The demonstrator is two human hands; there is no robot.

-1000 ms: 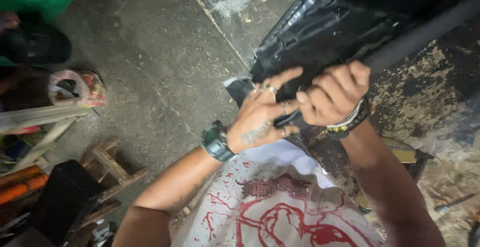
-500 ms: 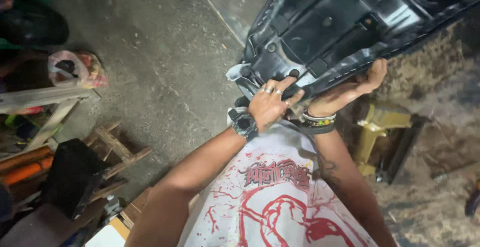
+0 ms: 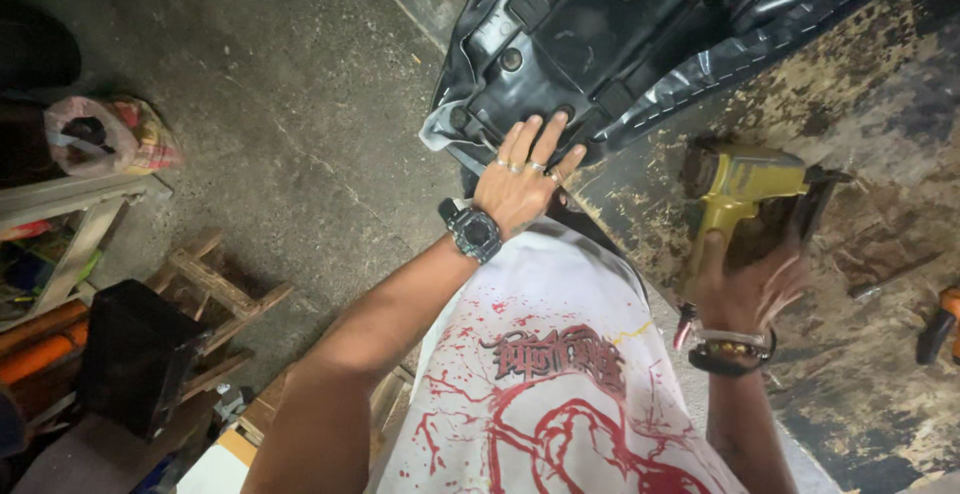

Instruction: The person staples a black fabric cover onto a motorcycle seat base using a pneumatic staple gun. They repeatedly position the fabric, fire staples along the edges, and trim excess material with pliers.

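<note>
The left hand point(image 3: 525, 179) lies open, fingers spread, flat on the upturned black seat base point(image 3: 610, 44) at 12 o'clock on the counter point(image 3: 880, 124). The right hand point(image 3: 745, 289), at 3 o'clock, grips a yellow staple gun point(image 3: 745, 189). Vinyl cover point(image 3: 740, 54) edge looks partly fastened; any staples are too small to tell, and the seat's far end is cut off.

- One black seat base point(image 3: 640, 34), underside up, wrapped in one black vinyl cover point(image 3: 760, 49);
- one yellow-green staple gun point(image 3: 745, 194);
- two hands: left hand point(image 3: 520, 179), right hand point(image 3: 745, 289);
- one black wristwatch point(image 3: 473, 232);
- three rings point(image 3: 520, 166);
- one orange-handled tool point(image 3: 940, 324);
- one plastic bag point(image 3: 105, 134);
- one wooden stool point(image 3: 215, 294).
</note>
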